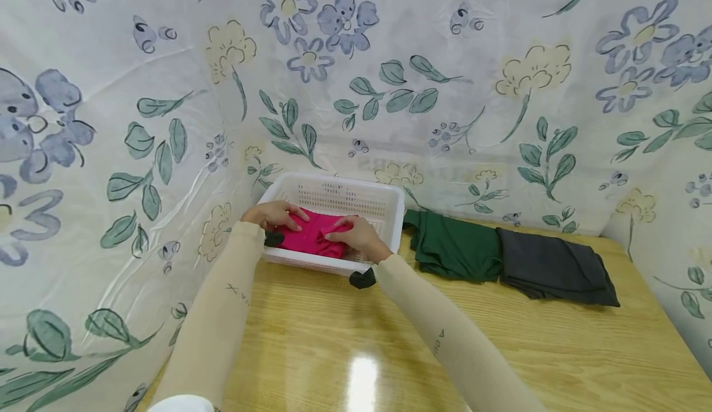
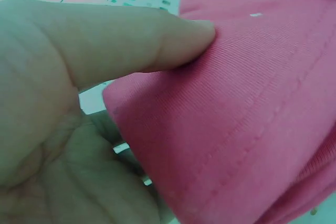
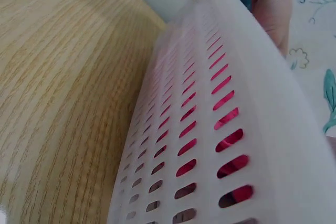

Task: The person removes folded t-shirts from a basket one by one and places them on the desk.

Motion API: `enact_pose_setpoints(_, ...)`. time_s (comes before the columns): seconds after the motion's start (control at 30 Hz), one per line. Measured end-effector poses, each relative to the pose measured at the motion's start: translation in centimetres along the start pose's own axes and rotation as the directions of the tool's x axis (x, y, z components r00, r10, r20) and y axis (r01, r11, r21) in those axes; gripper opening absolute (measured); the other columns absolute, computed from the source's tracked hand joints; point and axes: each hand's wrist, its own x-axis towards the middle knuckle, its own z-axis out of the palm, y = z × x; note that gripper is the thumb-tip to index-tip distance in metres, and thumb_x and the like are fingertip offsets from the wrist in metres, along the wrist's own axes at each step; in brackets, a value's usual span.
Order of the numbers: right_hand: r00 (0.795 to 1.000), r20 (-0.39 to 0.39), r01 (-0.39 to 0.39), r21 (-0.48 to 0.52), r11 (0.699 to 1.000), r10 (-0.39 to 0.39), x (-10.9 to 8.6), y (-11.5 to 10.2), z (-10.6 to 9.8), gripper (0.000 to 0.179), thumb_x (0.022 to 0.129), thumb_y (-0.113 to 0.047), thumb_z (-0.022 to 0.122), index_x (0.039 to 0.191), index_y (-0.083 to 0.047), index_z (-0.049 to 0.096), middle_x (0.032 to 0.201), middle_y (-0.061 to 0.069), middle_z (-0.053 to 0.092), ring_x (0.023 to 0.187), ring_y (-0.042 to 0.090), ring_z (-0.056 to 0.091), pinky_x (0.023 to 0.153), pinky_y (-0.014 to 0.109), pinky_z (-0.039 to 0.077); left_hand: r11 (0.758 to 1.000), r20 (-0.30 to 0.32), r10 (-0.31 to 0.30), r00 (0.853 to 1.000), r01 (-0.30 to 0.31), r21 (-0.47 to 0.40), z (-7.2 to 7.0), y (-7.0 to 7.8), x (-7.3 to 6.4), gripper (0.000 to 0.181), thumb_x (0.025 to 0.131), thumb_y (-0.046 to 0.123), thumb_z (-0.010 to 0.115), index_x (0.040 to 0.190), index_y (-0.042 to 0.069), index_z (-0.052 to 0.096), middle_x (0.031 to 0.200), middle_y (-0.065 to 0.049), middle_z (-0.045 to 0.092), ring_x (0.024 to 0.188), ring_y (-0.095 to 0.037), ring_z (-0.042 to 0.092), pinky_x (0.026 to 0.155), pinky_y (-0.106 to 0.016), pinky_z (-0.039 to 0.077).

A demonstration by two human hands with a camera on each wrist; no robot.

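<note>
A folded bright pink garment [image 1: 308, 238] with a stitched hem lies inside a white slotted plastic basket [image 1: 396, 220]. My left hand [image 1: 274, 215] holds its left end. In the left wrist view the thumb [image 2: 178, 40] presses on top of the pink fabric [image 2: 241, 103], with the other fingers underneath. At the right end, my right hand [image 1: 360, 236] grips the garment between thumb and fingers, and the cloth bunches there. From the right wrist, the basket's outer side [image 3: 210, 129] hides that hand, while pink shows through the slots.
A folded green garment [image 1: 458, 245] lies on the wooden table [image 1: 334, 325] right of the basket. Beside it is a folded dark grey garment [image 1: 556, 267]. Flower-patterned sheeting [image 1: 356, 91] hangs close behind the basket and along its left side.
</note>
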Motion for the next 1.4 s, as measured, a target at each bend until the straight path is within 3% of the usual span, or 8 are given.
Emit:
enact_pose_setpoints(0.17,0.998,-0.059,0.039,0.04,0.998,-0.037,0.2,0.0,-0.1,0.029,0.086,-0.021,0.086,0.11,-0.012,0.072,0.108,0.003,0.065,0.075,0.012,0.053,0.067,0.029,0.05,0.998,-0.047,0.004,0.999,-0.007,-0.059,-0.2,0.3,-0.8,0.049,0.095,0.008,0.07,0.141,0.0,0.058,0.14,-0.022,0.045,0.113,-0.026,0.047,0.083,-0.029,0.048)
enact_pose_setpoints(0.3,0.998,-0.055,0.042,0.131,0.99,-0.035,0.1,0.0,-0.5,0.029,0.089,-0.017,0.084,0.114,-0.012,0.07,0.108,0.004,0.063,0.07,0.011,0.052,0.076,0.04,0.058,0.987,-0.07,0.031,0.997,-0.041,-0.153,-0.4,0.2,-1.1,0.049,0.095,0.002,0.069,0.142,-0.003,0.056,0.136,-0.022,0.048,0.101,-0.021,0.057,0.081,-0.025,0.052)
enact_pose_setpoints(0.4,0.998,-0.04,0.045,0.161,0.986,-0.039,-0.3,-0.2,-0.8,0.029,0.09,-0.018,0.082,0.116,-0.012,0.069,0.111,0.006,0.062,0.067,0.012,0.054,0.081,0.049,0.06,0.982,-0.099,0.05,0.994,-0.067,-0.176,-0.5,0.2,-1.4,0.048,0.095,0.0,0.069,0.14,-0.004,0.057,0.135,-0.021,0.048,0.092,-0.017,0.06,0.075,-0.023,0.053)
enact_pose_setpoints(0.67,0.996,-0.03,0.083,0.154,0.985,-0.079,-1.2,-1.2,-2.1,0.033,0.092,-0.019,0.08,0.122,-0.014,0.067,0.12,0.009,0.06,0.064,0.016,0.06,0.076,0.049,0.062,0.971,-0.128,0.102,0.986,-0.127,-0.204,-0.6,0.7,-2.0,0.047,0.094,0.001,0.071,0.14,-0.003,0.058,0.144,-0.018,0.04,0.085,-0.013,0.057,0.064,-0.019,0.048)
enact_pose_setpoints(0.87,0.996,-0.009,0.09,0.201,0.976,-0.09,-1.8,-1.2,-3.8,0.036,0.093,-0.019,0.08,0.126,-0.015,0.066,0.114,0.011,0.062,0.063,0.018,0.061,0.077,0.053,0.061,0.958,-0.117,0.122,0.986,-0.148,-0.247,-0.3,1.2,-2.4,0.047,0.097,0.003,0.07,0.141,0.0,0.058,0.145,-0.017,0.041,0.094,-0.017,0.057,0.07,-0.022,0.052)
enact_pose_setpoints(1.07,0.996,0.006,0.089,0.216,0.972,-0.092,-2.5,-1.2,-5.7,0.038,0.094,-0.022,0.079,0.129,-0.016,0.065,0.118,0.011,0.06,0.065,0.02,0.062,0.074,0.048,0.062,0.954,-0.142,0.148,0.979,-0.179,-0.239,0.1,2.8,-2.7,0.046,0.097,0.006,0.071,0.141,0.004,0.059,0.139,-0.017,0.046,0.092,-0.019,0.055,0.069,-0.023,0.05)
enact_pose_setpoints(1.3,0.992,-0.008,0.128,0.223,0.966,-0.129,-3.4,-0.8,-7.4,0.037,0.094,-0.021,0.079,0.129,-0.018,0.066,0.118,0.012,0.061,0.068,0.021,0.063,0.076,0.054,0.061,0.952,-0.19,0.195,0.962,-0.233,-0.199,1.0,4.4,-3.0,0.044,0.094,0.007,0.075,0.137,0.005,0.064,0.132,-0.014,0.052,0.091,-0.019,0.049,0.067,-0.022,0.044)
enact_pose_setpoints(1.4,0.992,-0.018,0.13,0.196,0.972,-0.129,-4.0,-0.5,-8.0,0.038,0.094,-0.021,0.078,0.13,-0.019,0.066,0.12,0.012,0.062,0.069,0.02,0.064,0.072,0.046,0.062,0.951,-0.193,0.216,0.957,-0.251,-0.183,1.6,4.8,-3.0,0.044,0.094,0.008,0.076,0.136,0.005,0.065,0.122,-0.013,0.055,0.082,-0.017,0.045,0.061,-0.023,0.038)
